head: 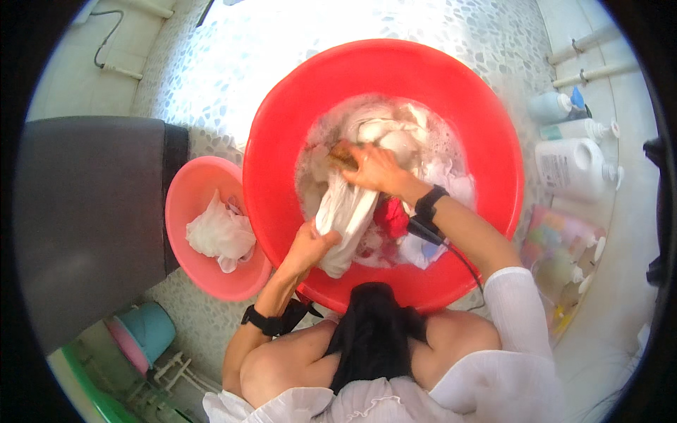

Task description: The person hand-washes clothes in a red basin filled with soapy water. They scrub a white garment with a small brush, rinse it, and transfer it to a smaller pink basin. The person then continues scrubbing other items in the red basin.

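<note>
A large red plastic basin (383, 69) of sudsy water sits before me, with white laundry (389, 132) heaped in it. My left hand (312, 244) grips a wet white garment (346, 214) near the basin's front left wall. Over the garment's far end, my right hand (373, 166) holds a brownish block (342, 154); blur hides whether it is a brush or a bar of soap. A bright red cloth (392, 218) lies below my right wrist. Pale bluish laundry (420, 251) rests at the front right of the water.
At left stands a pink basin (180, 211) holding white cloth (219, 232), beside a dark grey box-like piece (95, 211). Several bottles, including a white jug (568, 168), line the right wall. A blue bucket (151, 330) is at lower left. A black cord (468, 269) crosses the basin's rim.
</note>
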`<control>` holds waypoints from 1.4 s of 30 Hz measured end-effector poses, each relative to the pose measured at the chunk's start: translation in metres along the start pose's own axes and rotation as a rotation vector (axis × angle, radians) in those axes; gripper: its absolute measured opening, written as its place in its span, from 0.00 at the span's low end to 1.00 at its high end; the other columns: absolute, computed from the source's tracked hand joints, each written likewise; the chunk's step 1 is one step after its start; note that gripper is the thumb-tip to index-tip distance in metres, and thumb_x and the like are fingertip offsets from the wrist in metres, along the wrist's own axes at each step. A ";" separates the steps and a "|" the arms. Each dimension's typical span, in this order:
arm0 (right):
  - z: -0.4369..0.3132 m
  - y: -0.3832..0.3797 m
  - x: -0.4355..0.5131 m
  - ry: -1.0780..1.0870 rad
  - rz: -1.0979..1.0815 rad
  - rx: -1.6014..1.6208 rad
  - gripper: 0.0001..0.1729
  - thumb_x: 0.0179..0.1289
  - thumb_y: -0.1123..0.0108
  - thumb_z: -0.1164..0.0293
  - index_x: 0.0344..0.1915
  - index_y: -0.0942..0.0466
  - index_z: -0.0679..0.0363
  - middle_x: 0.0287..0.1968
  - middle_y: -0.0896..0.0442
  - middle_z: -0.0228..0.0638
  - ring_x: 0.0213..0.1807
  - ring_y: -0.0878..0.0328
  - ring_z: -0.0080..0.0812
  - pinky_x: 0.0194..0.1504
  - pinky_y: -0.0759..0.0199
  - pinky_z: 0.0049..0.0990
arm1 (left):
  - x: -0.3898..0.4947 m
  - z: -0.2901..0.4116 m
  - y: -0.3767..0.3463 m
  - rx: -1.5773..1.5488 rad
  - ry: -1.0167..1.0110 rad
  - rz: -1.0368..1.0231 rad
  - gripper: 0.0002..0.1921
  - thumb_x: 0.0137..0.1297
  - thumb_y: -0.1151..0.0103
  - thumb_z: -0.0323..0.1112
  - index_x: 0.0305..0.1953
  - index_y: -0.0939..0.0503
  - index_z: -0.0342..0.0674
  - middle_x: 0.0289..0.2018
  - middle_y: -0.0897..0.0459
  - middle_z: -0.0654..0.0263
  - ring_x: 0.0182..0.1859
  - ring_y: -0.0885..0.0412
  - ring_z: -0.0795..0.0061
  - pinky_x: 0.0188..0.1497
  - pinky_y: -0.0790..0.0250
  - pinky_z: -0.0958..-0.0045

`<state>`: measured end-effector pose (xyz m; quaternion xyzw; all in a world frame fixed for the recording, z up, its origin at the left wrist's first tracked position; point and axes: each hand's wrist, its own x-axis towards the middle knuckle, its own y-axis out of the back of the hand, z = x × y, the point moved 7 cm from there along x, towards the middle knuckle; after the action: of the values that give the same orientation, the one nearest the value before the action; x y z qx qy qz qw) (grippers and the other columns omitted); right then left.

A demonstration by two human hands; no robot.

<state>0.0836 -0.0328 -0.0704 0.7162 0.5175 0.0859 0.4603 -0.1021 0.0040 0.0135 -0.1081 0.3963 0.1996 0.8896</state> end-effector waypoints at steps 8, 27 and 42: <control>-0.025 0.095 -0.029 -0.224 0.208 0.024 0.39 0.52 0.42 0.40 0.60 0.29 0.50 0.43 0.20 0.53 0.46 0.20 0.51 0.49 0.27 0.44 | 0.000 0.007 0.013 0.281 -0.076 0.134 0.22 0.54 0.43 0.31 0.51 0.28 0.30 0.33 0.19 0.51 0.29 0.18 0.63 0.30 0.25 0.67; -0.056 0.017 -0.055 0.083 -0.104 0.159 0.44 0.52 0.42 0.42 0.68 0.38 0.47 0.42 0.22 0.57 0.46 0.21 0.55 0.53 0.28 0.43 | -0.015 0.038 0.006 0.773 -0.356 0.235 0.14 0.53 0.42 0.32 0.41 0.26 0.35 0.34 0.20 0.40 0.41 0.21 0.39 0.43 0.29 0.50; -0.062 0.049 -0.060 0.086 -0.040 0.158 0.39 0.55 0.42 0.47 0.66 0.34 0.44 0.48 0.23 0.51 0.51 0.23 0.49 0.50 0.27 0.43 | -0.030 0.050 -0.001 1.034 -0.483 0.109 0.13 0.51 0.42 0.28 0.39 0.27 0.34 0.28 0.20 0.44 0.35 0.20 0.41 0.37 0.28 0.51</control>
<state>0.0520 -0.0483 0.0220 0.7355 0.5562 0.0664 0.3812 -0.0869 0.0121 0.0689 0.4104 0.2327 0.0443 0.8806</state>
